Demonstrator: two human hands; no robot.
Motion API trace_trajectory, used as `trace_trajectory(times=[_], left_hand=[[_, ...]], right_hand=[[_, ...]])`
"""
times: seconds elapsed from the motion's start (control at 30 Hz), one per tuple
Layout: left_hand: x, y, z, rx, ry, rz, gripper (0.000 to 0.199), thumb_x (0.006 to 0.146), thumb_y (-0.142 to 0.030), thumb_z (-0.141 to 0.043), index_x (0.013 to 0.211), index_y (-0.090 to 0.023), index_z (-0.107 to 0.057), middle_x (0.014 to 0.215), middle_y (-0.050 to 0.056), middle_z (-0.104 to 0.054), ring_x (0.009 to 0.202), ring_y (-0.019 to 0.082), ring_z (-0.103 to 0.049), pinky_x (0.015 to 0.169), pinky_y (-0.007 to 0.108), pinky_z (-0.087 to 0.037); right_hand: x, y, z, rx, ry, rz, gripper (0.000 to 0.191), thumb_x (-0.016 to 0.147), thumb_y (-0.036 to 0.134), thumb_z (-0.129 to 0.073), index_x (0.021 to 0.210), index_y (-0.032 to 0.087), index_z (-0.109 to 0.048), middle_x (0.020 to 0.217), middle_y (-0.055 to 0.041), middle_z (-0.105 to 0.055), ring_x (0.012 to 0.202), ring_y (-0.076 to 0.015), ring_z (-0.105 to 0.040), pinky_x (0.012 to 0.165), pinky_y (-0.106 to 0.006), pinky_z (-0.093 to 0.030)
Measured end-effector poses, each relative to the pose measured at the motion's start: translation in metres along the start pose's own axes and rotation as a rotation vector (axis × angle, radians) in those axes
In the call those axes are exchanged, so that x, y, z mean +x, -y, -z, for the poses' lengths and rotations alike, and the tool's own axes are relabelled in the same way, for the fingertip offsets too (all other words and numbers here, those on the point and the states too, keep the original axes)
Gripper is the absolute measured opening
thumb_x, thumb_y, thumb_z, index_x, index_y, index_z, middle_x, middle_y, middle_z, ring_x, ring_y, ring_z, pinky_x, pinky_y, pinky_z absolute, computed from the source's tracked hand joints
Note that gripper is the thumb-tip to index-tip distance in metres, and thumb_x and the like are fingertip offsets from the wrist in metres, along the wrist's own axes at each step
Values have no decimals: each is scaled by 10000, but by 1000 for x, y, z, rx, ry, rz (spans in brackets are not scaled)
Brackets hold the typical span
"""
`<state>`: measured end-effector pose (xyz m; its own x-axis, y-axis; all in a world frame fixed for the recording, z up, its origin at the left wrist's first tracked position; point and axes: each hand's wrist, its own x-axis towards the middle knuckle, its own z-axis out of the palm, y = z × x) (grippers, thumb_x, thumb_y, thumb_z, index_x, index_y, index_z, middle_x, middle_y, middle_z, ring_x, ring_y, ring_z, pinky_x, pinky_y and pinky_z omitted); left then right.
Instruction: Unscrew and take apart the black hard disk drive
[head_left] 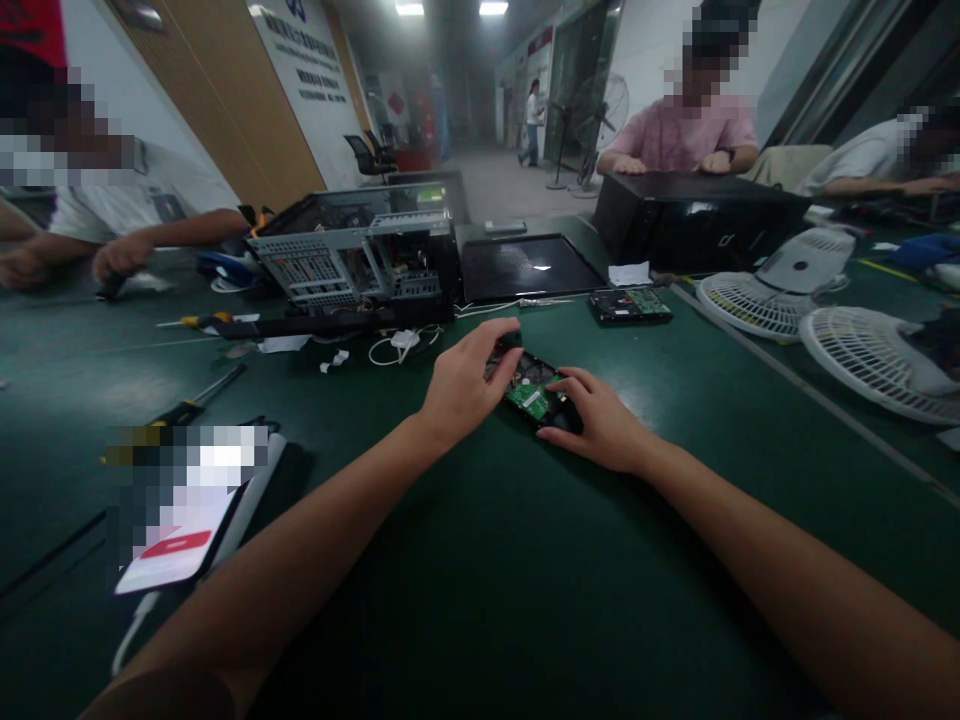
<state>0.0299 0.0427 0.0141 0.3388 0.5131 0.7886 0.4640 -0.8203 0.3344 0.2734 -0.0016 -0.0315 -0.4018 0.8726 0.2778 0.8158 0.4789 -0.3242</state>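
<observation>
A hard drive [529, 398] with a green circuit board facing up lies at a slant on the green table, between my two hands. My right hand [600, 420] grips its right end, thumb along the near edge and fingers over the far edge. At the drive's far left end, my left hand [469, 385] has its fingers and thumb curled around a small black piece [510, 341]. Whether that piece is separate from the drive or joined to it, I cannot tell. Another hard drive [630, 305] rests farther back on the right, beyond both hands.
An opened computer case [360, 255] stands back left, beside a black panel [531, 266]. A closed black case [694, 222] is back right, under a co-worker's hands. White fans [870, 350] lie right. A phone [187, 520] and a screwdriver [187, 408] are at left.
</observation>
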Motion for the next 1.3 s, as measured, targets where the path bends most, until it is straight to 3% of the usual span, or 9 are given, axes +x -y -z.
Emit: trace_trajectory(times=[0.2, 0.33, 0.57, 0.73, 0.9, 1.07, 1.3], left_hand=[[2, -1, 1, 43, -55, -41, 282, 984, -170, -636, 1260, -225, -608, 1293, 75, -661, 1187, 214, -654, 1004, 401, -588], [4, -3, 3, 78, -74, -30, 255, 982, -164, -638, 1231, -220, -627, 1210, 70, -673, 1113, 202, -665, 971, 392, -596], [0, 1, -1, 85, -82, -8, 314, 992, -138, -603, 1300, -202, -587, 1293, 75, -684, 1128, 200, -693, 1002, 378, -593], [-1, 2, -2, 45, -100, 20, 316, 967, -173, -665, 1265, -198, -563, 1302, 71, -689, 1056, 178, -725, 937, 338, -621], [-1, 0, -3, -23, -123, 67, 311, 944, -237, -729, 1185, -209, -535, 1260, 65, -701, 1102, 189, -711, 931, 346, -621], [0, 0, -1, 67, -116, 68, 259, 962, -216, -683, 1186, -215, -552, 1177, 58, -678, 966, 179, -693, 860, 345, -606], [5, 3, 2, 158, -97, 103, 228, 1000, -177, -572, 1223, -225, -565, 1126, 75, -619, 982, 214, -629, 828, 375, -570]], right_hand=[[0, 0, 0, 14, -6, 5, 613, 860, 611, -695, 1334, 251, -551, 1493, -171, -502, 1375, -387, -505, 1115, -616, -437], [0, -1, -1, 10, -8, 4, 619, 859, 614, -695, 1338, 249, -550, 1503, -169, -492, 1376, -382, -506, 1120, -610, -435], [0, -1, 0, 11, 5, -4, 627, 860, 629, -691, 1325, 232, -553, 1502, -177, -491, 1376, -378, -510, 1133, -600, -430], [0, 0, 0, 13, 4, -7, 624, 861, 625, -692, 1332, 241, -551, 1508, -169, -487, 1375, -376, -512, 1126, -597, -442], [-1, 0, 0, 7, 4, 1, 627, 864, 619, -692, 1338, 235, -547, 1507, -176, -485, 1378, -377, -508, 1129, -597, -438], [-1, -1, -1, 20, 0, -8, 615, 862, 612, -695, 1336, 250, -548, 1514, -171, -482, 1384, -384, -499, 1124, -614, -435], [-1, 1, 1, 11, 10, -9, 626, 866, 619, -689, 1339, 233, -549, 1517, -177, -475, 1383, -375, -505, 1134, -595, -433]])
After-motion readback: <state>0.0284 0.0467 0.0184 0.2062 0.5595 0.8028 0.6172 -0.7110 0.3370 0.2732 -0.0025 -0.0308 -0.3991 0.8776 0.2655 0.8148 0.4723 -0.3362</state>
